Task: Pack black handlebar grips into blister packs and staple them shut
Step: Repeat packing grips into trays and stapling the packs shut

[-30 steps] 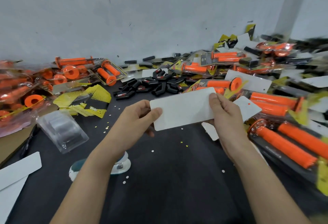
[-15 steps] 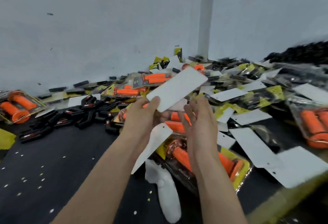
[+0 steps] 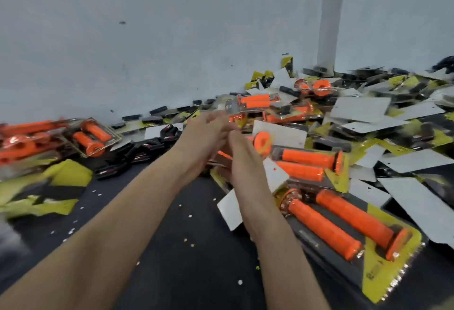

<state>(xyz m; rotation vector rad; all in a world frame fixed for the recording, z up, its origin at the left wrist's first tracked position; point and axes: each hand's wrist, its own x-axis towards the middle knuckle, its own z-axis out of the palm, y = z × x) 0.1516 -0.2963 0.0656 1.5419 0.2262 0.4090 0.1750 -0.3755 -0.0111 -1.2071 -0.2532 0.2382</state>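
Head view of a dark worktop set against a pale wall. Both forearms reach forward from the lower edge, and the left hand and right hand meet over the near edge of a heap of packaging, with their fingertips close together. Both hands are smeared by motion, so it cannot be told whether either one grips anything or whether the fingers are apart. The loose black handlebar grips lie in a low pile on the worktop just left of the left hand, between it and the wall, with more black pieces strung along the foot of the wall. At near right lies a blister pack with two orange grips on a yellow and black backing. A second orange-grip pack lies beyond it, just right of the right hand. A third pack rests higher on the heap, beyond the fingertips. Further orange-grip packs are stacked at far left. White cards lie scattered face down across the right side of the heap, mixed with yellow and black cards. A yellow sheet lies at left, blurred. Small pale paper specks dot the worktop between the forearms. A pale vertical post stands against the wall at upper right.
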